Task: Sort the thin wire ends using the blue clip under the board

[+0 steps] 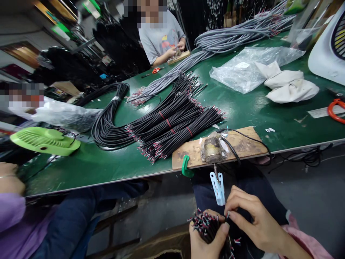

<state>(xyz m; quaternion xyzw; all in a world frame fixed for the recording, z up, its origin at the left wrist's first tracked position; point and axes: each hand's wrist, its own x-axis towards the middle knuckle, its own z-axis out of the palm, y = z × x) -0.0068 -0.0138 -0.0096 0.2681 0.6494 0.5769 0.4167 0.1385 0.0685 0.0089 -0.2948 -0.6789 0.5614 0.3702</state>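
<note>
Cable bundle [204, 223], black, ends uppermost, gripped in left hand [201, 244]; right hand [252, 217] just beside, pinching single cable [227, 216].

Left grip [201, 245] curled — right grip [255, 216] pinching.

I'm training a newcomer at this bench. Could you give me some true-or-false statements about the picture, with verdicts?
1. The left hand holds a wire bundle. True.
2. Both hands hold scissors. False: the right hand appears to pinch a single wire.
3. A blue clip is in front of the wooden board. True.
4. A red clamp sits near the board's left end. False: the clamp there is green.
5. Gray cables lie on the table. True.
</note>
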